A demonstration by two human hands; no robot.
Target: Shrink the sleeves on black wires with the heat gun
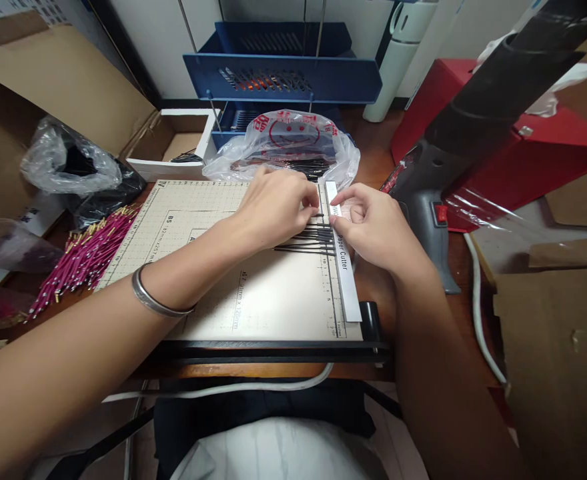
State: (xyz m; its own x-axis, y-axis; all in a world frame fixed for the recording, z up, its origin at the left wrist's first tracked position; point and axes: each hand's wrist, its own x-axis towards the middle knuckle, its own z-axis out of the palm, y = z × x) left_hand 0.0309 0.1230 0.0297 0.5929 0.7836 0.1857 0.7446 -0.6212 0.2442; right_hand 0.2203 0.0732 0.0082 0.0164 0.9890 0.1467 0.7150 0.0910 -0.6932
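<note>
A cream paper cutter board [273, 300] with printed size lines lies on the desk before me. Several thin black cords [308, 243] lie side by side across its right part, their ends at the white strip [347, 280] lettered "Paper Cutter". My left hand [276, 207], with a metal bangle on the wrist, is closed in a pinch at a black cord above this row. Just across the strip, my right hand [376, 223] has thumb and forefinger bent together at its edge; what lies between them is too small to make out.
Behind the board sit a clear plastic bag [303, 137] of black cords and a white box [166, 167]. Magenta cords [88, 257] lie at the left. A grey heat-gun-like tool [426, 193] and red box [533, 147] stand right. A blue rack [283, 77] is at the back.
</note>
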